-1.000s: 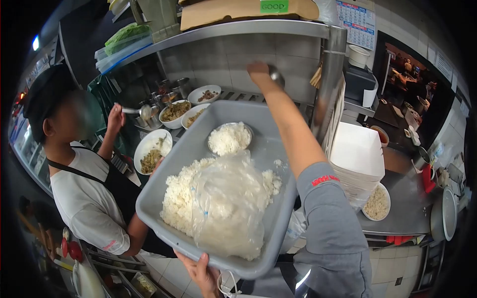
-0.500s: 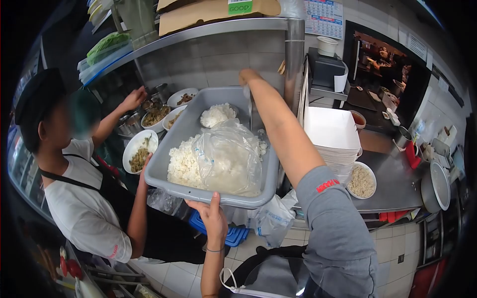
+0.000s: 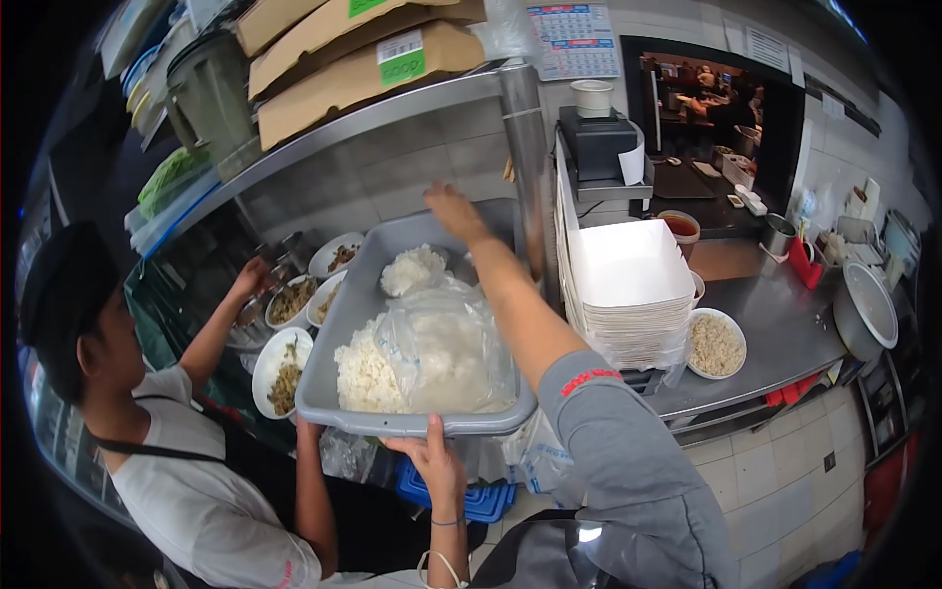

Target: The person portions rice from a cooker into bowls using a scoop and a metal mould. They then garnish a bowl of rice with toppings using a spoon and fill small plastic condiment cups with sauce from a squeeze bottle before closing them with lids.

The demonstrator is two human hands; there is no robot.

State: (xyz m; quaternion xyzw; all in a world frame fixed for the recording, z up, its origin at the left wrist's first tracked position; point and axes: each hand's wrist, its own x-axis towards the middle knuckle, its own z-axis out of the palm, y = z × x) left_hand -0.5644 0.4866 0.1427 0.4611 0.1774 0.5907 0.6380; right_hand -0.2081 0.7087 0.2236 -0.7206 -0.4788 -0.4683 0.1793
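A grey plastic tub (image 3: 327,368) holds white rice (image 3: 368,371), with a clear plastic bag (image 3: 446,358) lying over part of it and a smaller mound of rice (image 3: 412,270) at the far end. My left hand (image 3: 439,471) grips the near rim, thumb up against the wall and fingers underneath. Over the tub's far side stretches my right arm; my right hand (image 3: 453,209) is at the far rim, its fingers stretched out and partly apart. Whether it touches the rim I cannot tell.
To the left, a co-worker (image 3: 186,461) holds a white bowl of food (image 3: 280,373) beside other bowls (image 3: 291,301). A metal shelf (image 3: 392,108) carries cardboard boxes (image 3: 363,74). Stacked white paper trays (image 3: 633,285) and a bowl of brownish grains (image 3: 716,344) stand on the right-hand counter (image 3: 785,339).
My view has shifted, so the tub sits slightly lower. My right hand has come closer to the tub's far rim, its fingers now more stretched out. My left hand keeps its grip.
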